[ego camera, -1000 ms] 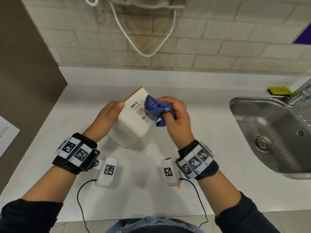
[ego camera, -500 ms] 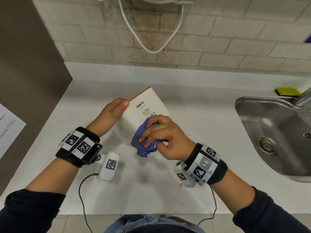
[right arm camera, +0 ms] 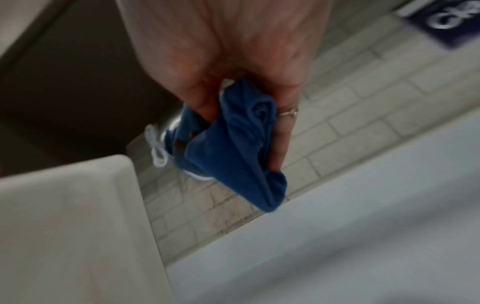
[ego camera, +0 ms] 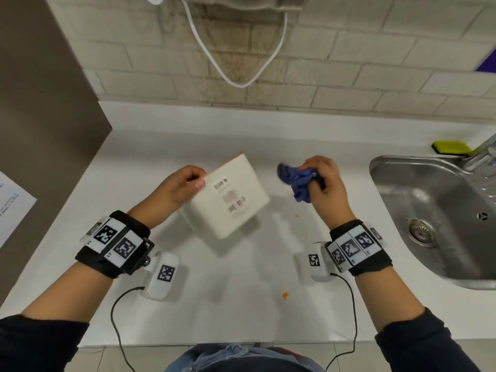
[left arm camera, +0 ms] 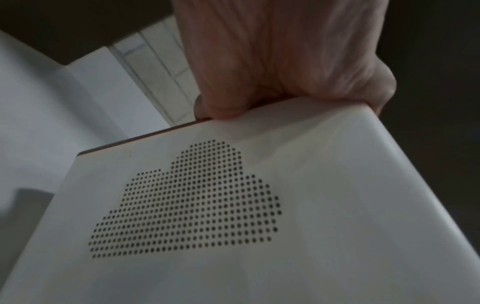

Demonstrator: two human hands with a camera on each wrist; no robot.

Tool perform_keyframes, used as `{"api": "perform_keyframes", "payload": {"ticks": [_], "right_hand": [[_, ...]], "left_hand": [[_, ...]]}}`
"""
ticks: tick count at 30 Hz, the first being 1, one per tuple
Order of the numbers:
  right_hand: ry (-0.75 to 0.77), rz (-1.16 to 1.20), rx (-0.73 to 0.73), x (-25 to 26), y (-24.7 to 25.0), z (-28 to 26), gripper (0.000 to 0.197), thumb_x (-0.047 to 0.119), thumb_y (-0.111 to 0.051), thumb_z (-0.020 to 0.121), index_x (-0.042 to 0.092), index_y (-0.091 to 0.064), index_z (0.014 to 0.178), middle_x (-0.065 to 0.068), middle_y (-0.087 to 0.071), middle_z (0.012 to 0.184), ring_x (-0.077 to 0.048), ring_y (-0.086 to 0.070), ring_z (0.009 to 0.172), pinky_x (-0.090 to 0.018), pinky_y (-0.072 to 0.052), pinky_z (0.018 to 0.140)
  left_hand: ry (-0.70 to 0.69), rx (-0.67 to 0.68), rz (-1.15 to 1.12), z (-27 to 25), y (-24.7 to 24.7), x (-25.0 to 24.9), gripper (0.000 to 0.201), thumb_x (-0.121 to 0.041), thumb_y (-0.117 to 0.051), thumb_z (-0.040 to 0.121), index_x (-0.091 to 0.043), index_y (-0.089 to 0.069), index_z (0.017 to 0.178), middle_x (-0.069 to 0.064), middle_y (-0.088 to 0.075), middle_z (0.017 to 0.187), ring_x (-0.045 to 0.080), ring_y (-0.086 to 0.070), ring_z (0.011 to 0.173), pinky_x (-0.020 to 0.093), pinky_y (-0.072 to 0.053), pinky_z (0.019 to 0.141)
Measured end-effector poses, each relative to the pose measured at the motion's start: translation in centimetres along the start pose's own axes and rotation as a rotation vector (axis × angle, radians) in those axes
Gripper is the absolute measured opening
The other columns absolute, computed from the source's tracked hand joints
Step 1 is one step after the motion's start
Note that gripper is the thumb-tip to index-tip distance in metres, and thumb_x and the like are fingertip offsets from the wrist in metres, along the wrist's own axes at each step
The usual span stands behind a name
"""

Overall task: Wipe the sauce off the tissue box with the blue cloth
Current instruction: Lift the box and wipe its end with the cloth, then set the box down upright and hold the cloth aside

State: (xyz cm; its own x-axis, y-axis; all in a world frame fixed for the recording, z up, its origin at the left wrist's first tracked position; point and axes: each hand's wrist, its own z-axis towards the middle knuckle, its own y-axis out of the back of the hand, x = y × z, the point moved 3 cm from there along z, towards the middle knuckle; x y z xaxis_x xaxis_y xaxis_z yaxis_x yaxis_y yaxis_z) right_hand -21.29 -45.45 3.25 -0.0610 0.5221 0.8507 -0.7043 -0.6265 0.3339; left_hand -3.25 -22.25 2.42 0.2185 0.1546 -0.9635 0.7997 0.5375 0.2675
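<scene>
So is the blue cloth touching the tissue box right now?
No, the right hand holds the blue cloth apart from the tissue box.

Both forearms wore dark sleeves point(ego camera: 40, 342) and black wristbands point(ego camera: 115, 245) bearing white square-code tags. A white camera module point(ego camera: 161, 277) with black cable hung under each wrist. The right hand point(right arm camera: 233, 51) wore a thin ring point(right arm camera: 288, 112).

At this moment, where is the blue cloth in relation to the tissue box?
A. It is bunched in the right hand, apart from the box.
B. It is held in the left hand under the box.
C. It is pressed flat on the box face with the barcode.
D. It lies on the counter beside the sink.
A: the blue cloth is bunched in the right hand, with bare counter showing between it and the tissue box, which the left hand holds.
</scene>
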Motion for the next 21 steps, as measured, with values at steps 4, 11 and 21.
{"api": "perform_keyframes", "payload": {"ticks": [4, 11, 21], "right_hand": [[-0.267, 0.232, -0.179, -2.2, 1.5, -1.2, 0.038, -0.005, -0.038, 0.092, 0.031, -0.051, 0.093, 0.002, -0.057, 0.097, -0.011, -0.057, 0.088, -0.031, -0.046, 0.079], [-0.474, 0.437, -0.239, -3.4, 0.8, -2.9, 0.024, 0.000, -0.043, 0.092, 0.023, -0.051, 0.091, -0.003, -0.060, 0.090, -0.011, -0.062, 0.078, -0.025, -0.050, 0.068], [-0.719, 0.797, -0.168, -3.7, -1.9, -4.3, 0.026, 0.020, -0.032, 0.096, 0.016, -0.052, 0.080, -0.001, -0.062, 0.062, -0.019, -0.057, 0.053, -0.019, -0.042, 0.040]], "left_hand": [[-0.032, 0.196, 0.180, -0.8, -2.2, -0.1, 0.048, -0.058, -0.062, 0.060, -0.033, -0.050, 0.098, -0.007, -0.052, 0.116, 0.002, -0.052, 0.099, 0.018, -0.042, 0.083], [-0.116, 0.468, 0.713, -1.8, -2.9, 2.4, 0.064, -0.046, -0.075, 0.062, -0.023, -0.045, 0.113, -0.010, -0.044, 0.118, 0.003, -0.035, 0.108, 0.009, -0.030, 0.095], [0.214, 0.086, 1.003, -4.5, 4.1, 5.4, 0.057, -0.045, -0.058, 0.062, -0.045, -0.047, 0.118, 0.000, -0.003, 0.157, 0.027, 0.010, 0.144, 0.059, 0.011, 0.111]]}}
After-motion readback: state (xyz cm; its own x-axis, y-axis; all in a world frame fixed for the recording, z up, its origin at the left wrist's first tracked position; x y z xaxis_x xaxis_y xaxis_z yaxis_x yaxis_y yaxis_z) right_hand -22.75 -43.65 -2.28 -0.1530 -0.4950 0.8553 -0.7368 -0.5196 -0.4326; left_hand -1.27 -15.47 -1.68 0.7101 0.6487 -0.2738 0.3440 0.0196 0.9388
